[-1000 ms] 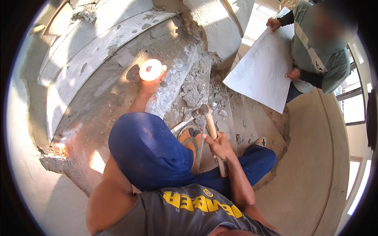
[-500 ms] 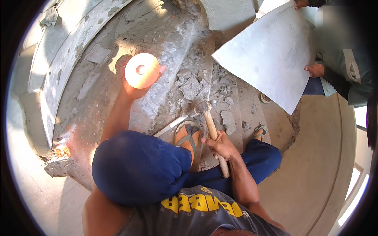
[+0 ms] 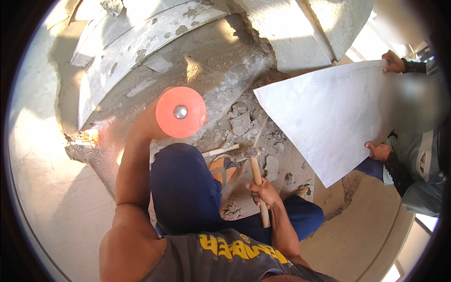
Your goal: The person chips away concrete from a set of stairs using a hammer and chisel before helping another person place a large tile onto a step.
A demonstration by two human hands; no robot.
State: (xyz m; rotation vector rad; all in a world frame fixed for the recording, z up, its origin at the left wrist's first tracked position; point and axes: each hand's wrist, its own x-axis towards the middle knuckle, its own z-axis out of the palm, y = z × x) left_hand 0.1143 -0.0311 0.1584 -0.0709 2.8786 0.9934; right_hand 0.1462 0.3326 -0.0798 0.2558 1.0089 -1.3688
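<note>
In my left hand (image 3: pixel 152 118) is a chisel with a round orange-pink hand guard (image 3: pixel 170 123). The guard faces up, with the steel striking end at its centre. Most of my fingers and the chisel's lower part are hidden beneath the guard. Lower and to the right, my right hand (image 3: pixel 266 192) grips a hammer by its wooden handle (image 3: pixel 256 170). The hammer's head lies low over the rubble, apart from the chisel. Near it, a pale stick or handle (image 3: pixel 221 150) lies beside my sandalled foot (image 3: pixel 221 170).
Broken mortar chunks (image 3: pixel 242 123) cover the floor ahead. A curved, mortar-spotted pale panel (image 3: pixel 127 54) rises at the far left, and a thick pale block (image 3: pixel 286 35) stands at the back. At right, another person's hands hold a large pale sheet (image 3: pixel 324 113).
My view has shifted. The chisel guard now faces me more squarely, showing its striking end. Beside me, the other person's sheet has swung to a different angle. My right hand keeps the hammer.
</note>
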